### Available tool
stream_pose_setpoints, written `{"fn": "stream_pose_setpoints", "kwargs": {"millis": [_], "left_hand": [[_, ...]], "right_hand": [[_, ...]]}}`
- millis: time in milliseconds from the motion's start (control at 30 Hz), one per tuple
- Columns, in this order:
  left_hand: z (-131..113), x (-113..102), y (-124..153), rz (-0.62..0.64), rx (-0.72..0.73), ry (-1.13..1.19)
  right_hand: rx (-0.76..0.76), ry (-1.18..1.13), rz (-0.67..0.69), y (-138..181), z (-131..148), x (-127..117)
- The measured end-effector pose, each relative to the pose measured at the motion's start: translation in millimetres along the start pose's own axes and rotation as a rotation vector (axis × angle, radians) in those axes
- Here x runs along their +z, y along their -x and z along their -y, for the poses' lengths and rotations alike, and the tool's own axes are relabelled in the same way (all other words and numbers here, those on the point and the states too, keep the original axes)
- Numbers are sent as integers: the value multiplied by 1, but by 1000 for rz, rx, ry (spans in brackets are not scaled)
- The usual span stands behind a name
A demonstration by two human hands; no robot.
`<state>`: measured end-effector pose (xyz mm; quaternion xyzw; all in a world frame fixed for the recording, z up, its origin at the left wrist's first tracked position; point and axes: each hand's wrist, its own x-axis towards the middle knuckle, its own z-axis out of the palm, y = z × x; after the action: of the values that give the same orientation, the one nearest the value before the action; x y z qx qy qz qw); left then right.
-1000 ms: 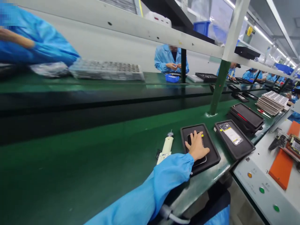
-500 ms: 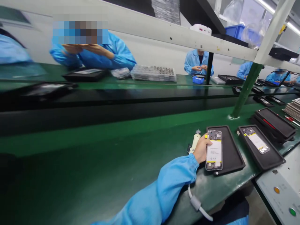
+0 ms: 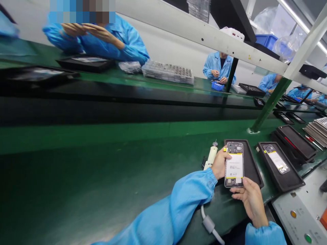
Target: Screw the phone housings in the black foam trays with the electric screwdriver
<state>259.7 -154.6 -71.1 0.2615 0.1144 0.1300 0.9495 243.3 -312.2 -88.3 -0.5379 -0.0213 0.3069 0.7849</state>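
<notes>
My left hand [image 3: 220,164] grips the left edge of an opened smartphone [image 3: 234,163], its thumb over the battery side. The phone's back is off, so a white battery with yellow strips and the camera area show. At the phone's lower right corner, my right hand [image 3: 249,196] has its thumb on the edge and its fingers curled below. Beneath the phone lies a black tray [image 3: 251,166]. Just left of my left hand stands a cream-coloured handheld tool [image 3: 211,154] with a thin tip.
A second black tray [image 3: 293,180] holds another opened phone [image 3: 277,159]. Stacked trays [image 3: 297,141] and a pile of papers [image 3: 316,131] lie farther right. A green post [image 3: 270,105] rises behind. A button box [image 3: 288,207] stands at lower right. Co-workers in blue sit across the conveyor.
My right hand has come into view from below and taken hold of the phone's lower right corner. My left hand keeps its grip. The camera view has shifted slightly.
</notes>
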Motion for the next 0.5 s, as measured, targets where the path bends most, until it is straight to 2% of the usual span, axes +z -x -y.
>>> {"fn": "stream_pose_setpoints", "kwargs": {"millis": [333,500], "left_hand": [[4,-4,-5,31,39,-6],[1,-4,-4,81,70,-25]], "right_hand": [[-38,38,-60,-8,-13,-10],[-31,18,-28,-24,-28,-23]]}}
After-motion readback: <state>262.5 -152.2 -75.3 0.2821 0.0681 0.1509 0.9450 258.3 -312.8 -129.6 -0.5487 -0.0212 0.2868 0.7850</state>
